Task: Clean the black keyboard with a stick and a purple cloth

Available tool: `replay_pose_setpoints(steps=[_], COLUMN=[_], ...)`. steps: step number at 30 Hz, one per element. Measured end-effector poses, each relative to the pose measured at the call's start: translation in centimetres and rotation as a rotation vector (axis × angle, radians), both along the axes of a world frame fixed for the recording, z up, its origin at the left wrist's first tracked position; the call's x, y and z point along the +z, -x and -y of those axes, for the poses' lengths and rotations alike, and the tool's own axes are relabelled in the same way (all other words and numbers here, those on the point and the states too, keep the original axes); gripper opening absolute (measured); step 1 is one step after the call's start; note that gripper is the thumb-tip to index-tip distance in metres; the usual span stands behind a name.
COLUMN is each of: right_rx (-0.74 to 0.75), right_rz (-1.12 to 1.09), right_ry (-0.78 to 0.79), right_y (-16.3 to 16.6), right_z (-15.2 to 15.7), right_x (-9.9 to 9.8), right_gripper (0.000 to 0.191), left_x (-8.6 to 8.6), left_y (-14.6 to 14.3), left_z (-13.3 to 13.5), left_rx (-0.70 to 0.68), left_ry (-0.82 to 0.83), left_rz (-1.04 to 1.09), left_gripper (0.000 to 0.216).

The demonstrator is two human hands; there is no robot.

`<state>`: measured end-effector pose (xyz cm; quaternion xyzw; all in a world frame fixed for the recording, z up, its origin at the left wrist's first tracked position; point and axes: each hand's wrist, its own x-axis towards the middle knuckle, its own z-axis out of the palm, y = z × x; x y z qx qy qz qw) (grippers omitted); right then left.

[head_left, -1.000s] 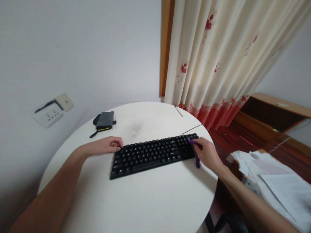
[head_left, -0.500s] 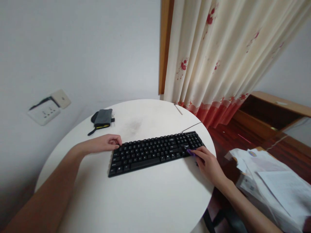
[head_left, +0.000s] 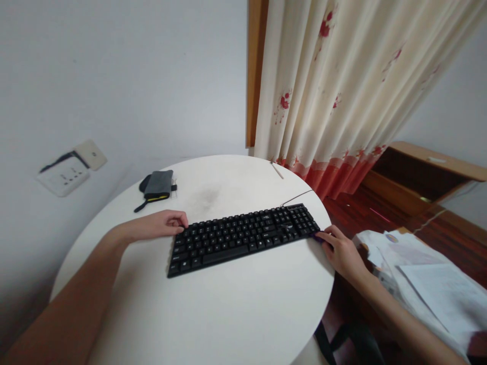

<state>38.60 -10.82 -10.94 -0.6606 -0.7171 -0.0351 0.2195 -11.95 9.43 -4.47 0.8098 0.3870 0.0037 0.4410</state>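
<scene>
A black keyboard (head_left: 243, 236) lies slantwise on a round white table (head_left: 213, 309), its thin cable running off the far right corner. My left hand (head_left: 165, 223) rests curled against the keyboard's upper left corner, fingers closed on its edge. My right hand (head_left: 340, 251) sits at the keyboard's right end near the table rim, fingers pinched round a small purple tool (head_left: 317, 237) whose tip barely shows beside the keys.
A grey pouch (head_left: 157, 184) with a black strap lies at the table's far left. A white wall socket (head_left: 64, 176) is on the left wall. A cream curtain (head_left: 335, 91) hangs behind. Loose papers (head_left: 429, 279) pile on a dark wooden surface at right.
My right hand with the purple tool slid from the keyboard's top right keys down and off its right end. The left hand stayed on the corner.
</scene>
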Motion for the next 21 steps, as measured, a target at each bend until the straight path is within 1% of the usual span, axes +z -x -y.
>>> replay_pose_setpoints(steps=[2, 5, 7, 10, 13, 17, 19, 21], right_rx=[-0.065, -0.103, -0.113, -0.105, -0.01, 0.223, 0.34, 0.392], right_rz=[0.014, 0.025, 0.03, 0.021, -0.014, -0.033, 0.003, 0.048], right_ry=[-0.006, -0.001, 0.009, 0.038, 0.067, 0.098, 0.099, 0.1], right_y=[-0.4, -0.3, 0.6, 3.1, 6.5, 11.1, 12.9, 13.6], right_z=[0.0, -0.1, -0.2, -0.2, 0.0, 0.5, 0.8, 1.0], right_x=[0.2, 0.4, 0.5, 0.6, 0.9, 1.2, 1.4, 1.4], right_gripper=[0.031, 0.03, 0.029, 0.028, 0.03, 0.035, 0.035, 0.034], left_x=[0.0, -0.1, -0.2, -0.4, -0.4, -0.3, -0.3, -0.2], left_y=[-0.1, -0.1, -0.1, 0.2, 0.3, 0.2, 0.1, 0.1], left_z=[0.0, 0.0, -0.1, -0.2, -0.3, -0.2, -0.1, 0.0], left_rx=[-0.006, 0.001, 0.005, -0.011, -0.019, -0.012, 0.0, 0.01], left_ry=[0.0, -0.002, -0.008, -0.013, -0.019, -0.019, -0.012, -0.01], left_rz=[0.001, -0.008, -0.012, -0.005, -0.001, -0.006, -0.009, -0.008], left_gripper=[0.026, 0.025, 0.026, 0.027, 0.027, 0.029, 0.031, 0.031])
